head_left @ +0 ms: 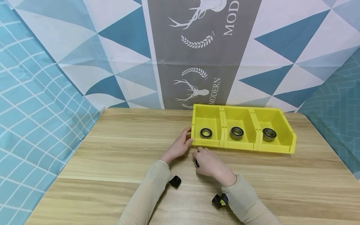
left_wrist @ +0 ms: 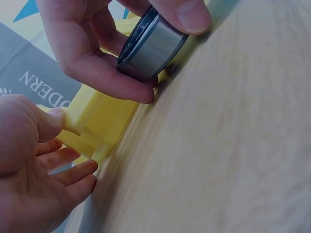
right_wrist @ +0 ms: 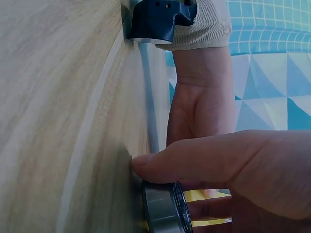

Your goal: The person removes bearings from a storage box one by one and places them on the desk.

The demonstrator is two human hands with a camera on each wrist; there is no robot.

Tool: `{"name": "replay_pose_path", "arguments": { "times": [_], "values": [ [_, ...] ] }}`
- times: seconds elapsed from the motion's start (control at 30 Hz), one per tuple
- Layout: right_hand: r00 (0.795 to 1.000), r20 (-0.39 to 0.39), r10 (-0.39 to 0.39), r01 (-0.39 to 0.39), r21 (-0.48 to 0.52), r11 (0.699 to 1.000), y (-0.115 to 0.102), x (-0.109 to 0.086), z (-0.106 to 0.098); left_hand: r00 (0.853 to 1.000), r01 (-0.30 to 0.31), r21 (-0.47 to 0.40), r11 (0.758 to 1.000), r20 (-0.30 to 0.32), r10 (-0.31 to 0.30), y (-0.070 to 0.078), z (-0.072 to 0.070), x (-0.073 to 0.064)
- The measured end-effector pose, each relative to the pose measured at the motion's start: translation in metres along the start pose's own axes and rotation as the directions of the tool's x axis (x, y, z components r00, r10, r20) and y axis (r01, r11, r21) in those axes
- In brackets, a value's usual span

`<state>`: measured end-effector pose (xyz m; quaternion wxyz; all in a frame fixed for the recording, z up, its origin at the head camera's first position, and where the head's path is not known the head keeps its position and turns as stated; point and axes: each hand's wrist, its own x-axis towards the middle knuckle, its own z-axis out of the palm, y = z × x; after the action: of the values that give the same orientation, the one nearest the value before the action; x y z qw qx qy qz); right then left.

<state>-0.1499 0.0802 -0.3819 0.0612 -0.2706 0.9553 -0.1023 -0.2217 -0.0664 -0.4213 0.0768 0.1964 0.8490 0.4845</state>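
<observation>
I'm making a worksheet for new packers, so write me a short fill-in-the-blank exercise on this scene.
1. The bearing outside the yellow bin row is held by the ____.
2. The bin row has ____ compartments.
3. The number of bearings in each compartment is ____.
4. The left hand touches the bin row's ____ end.

Missing words: right hand; three; one; left.
</observation>
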Motion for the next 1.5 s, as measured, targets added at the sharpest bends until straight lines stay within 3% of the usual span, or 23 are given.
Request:
{"name": "replay_pose_path", "arguments": {
  "times": [1.03, 1.5],
  "values": [
    [1.000, 0.010, 0.026, -0.026, -0.003, 1.000, -0.0055, 0.0005, 0.0001, 1.000, 0.003, -0.062, 0.998, -0.008, -0.004, -0.0015, -0.0009, 0.0008],
    [1.000, -0.015, -0.005, 0.005, -0.001, 1.000, -0.0049, -0.0016, 0.0021, 1.000, 0.010, -0.059, 0.998, -0.006, -0.011, -0.0015, 0.0008, -0.0004]
  ]
}}
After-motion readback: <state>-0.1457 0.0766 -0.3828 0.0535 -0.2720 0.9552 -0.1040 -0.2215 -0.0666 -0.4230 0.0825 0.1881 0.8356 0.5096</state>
